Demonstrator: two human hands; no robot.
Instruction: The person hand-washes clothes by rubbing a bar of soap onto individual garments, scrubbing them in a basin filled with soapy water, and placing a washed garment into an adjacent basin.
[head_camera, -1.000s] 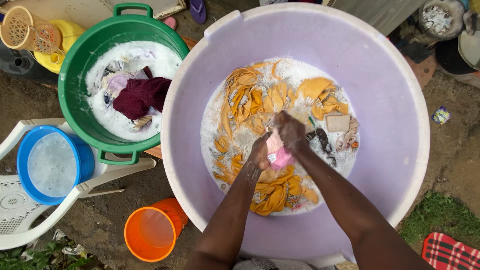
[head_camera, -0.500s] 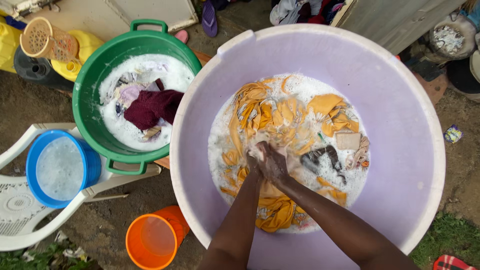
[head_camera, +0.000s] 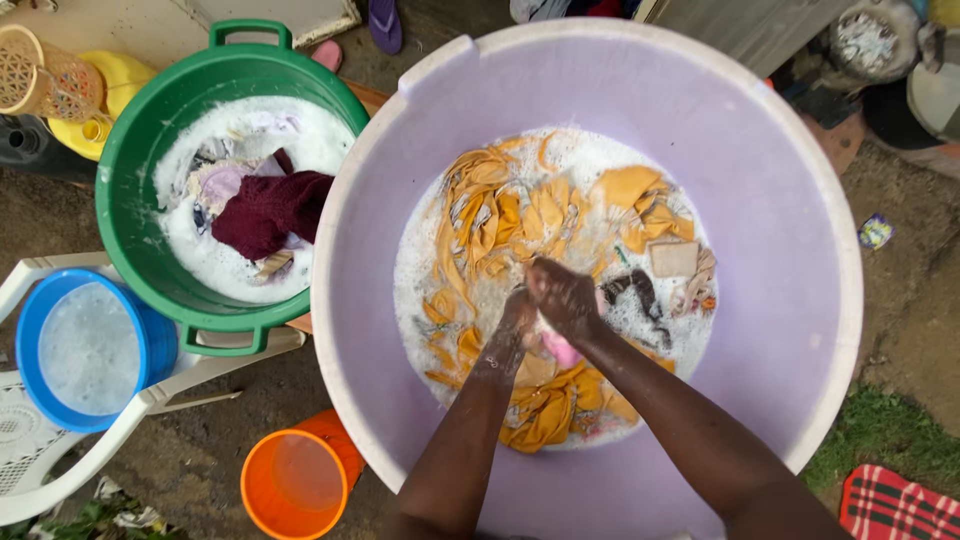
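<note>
Both hands meet over the middle of the lilac tub (head_camera: 790, 200), down in the suds. The right hand (head_camera: 565, 298) is clenched around a pink cloth (head_camera: 560, 350), which pokes out just below its knuckles, on the side nearer the person. The left hand (head_camera: 515, 312) presses against the same cloth from the other side, fingers curled into it, soap foam streaked up the forearm. So the cloth sits squeezed between the two grips, just above the water at the tub's centre.

Around the hands, yellow fabric (head_camera: 500, 215) lies soaked and twisted across the tub's far half, with more of it bunched at the near edge of the water. A tan soap bar (head_camera: 674, 258) floats toward the tub's right side, beside a dark strip of cloth (head_camera: 633, 288).

Left of the tub stands a green basin (head_camera: 125, 235) of suds holding a maroon garment (head_camera: 268, 212). Nearer, still left of the tub, a blue bucket (head_camera: 160, 340) rests on a white chair (head_camera: 110, 440), and an orange bucket (head_camera: 295, 490) stands on the ground.
</note>
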